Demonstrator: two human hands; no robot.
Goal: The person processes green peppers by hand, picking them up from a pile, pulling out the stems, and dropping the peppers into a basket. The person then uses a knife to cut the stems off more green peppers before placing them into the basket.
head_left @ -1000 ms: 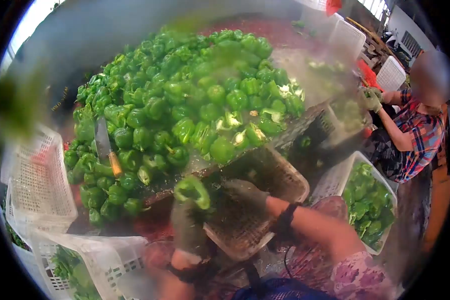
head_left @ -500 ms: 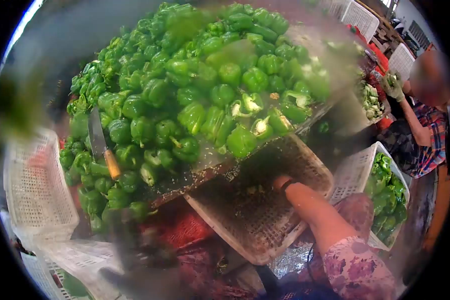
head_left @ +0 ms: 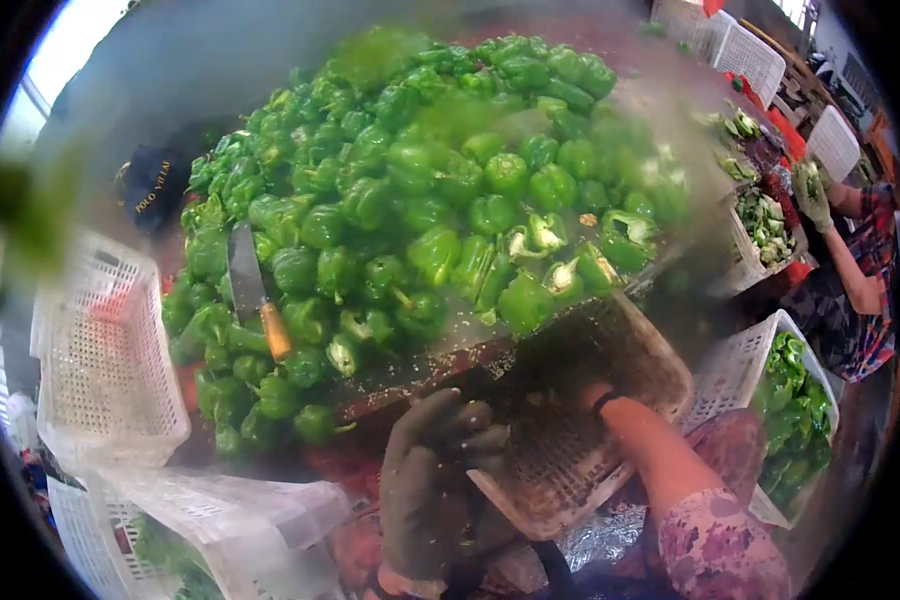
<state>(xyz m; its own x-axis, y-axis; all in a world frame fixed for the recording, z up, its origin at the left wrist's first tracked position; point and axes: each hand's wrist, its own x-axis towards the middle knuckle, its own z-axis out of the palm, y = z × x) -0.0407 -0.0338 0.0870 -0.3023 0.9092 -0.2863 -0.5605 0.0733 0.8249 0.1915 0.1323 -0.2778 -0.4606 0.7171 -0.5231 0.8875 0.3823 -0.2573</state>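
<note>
My left hand (head_left: pixel 438 445), in a grey glove, is raised beside the left rim of a dirty brown plastic crate (head_left: pixel 515 505). Its fingers are loosely bent and apart, with nothing visible between them. My right hand (head_left: pixel 594 392) reaches down into that crate, below the table edge; dark shade hides its fingers. Above the crate, a big heap of green bell peppers (head_left: pixel 370 205) covers the table. A cut pepper (head_left: pixel 545 232) with pale seeds lies near the edge. On the left of the heap rests a knife (head_left: pixel 255 290) with a wooden handle.
White crates (head_left: pixel 110 350) stand at the left, one holding green peppers under plastic film. At right is a white crate of pepper pieces (head_left: pixel 795 400). Beyond it a person (head_left: pixel 860 260) works with gloved hands. A dark cap (head_left: pixel 155 185) lies behind the heap.
My left hand has risen from a dark blur low in the view to beside the crate. The view has shifted, and everything sits lower and farther right. My right hand stays in the crate.
</note>
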